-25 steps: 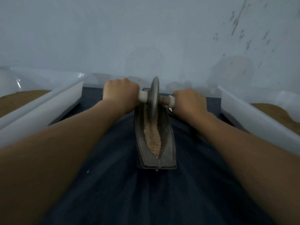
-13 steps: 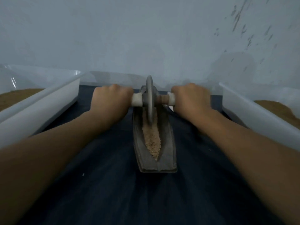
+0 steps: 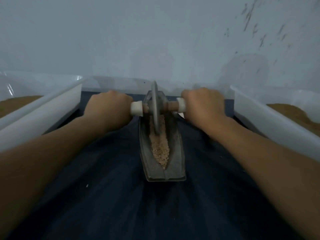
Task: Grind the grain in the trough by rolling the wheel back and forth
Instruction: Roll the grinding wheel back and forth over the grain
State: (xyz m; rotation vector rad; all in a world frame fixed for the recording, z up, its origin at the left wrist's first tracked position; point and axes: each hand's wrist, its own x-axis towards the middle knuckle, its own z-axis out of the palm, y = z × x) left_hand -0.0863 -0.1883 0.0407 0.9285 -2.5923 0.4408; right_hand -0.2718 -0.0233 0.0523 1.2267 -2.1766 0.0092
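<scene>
A dark boat-shaped trough [image 3: 176,153] lies lengthwise on a dark blue cloth, with pale crushed grain [image 3: 160,149] along its groove. A grey metal wheel [image 3: 155,108] stands upright in the far half of the trough, its rim down in the grain. A wooden axle with white end caps runs through the wheel. My left hand [image 3: 108,110] grips the left handle [image 3: 136,108] and my right hand [image 3: 204,104] grips the right handle [image 3: 181,104]. The handle ends are hidden inside my fists.
A white plastic tub [image 3: 39,111] with brown powder stands at the left, and another white tub [image 3: 270,127] with brown powder at the right. A pale wall rises just behind the trough. The dark cloth [image 3: 138,205] stretches toward me.
The wheel has rolled a little toward me from the far end of the trough, and its tilt has straightened. Both hands stay on the handles and have spread slightly apart.
</scene>
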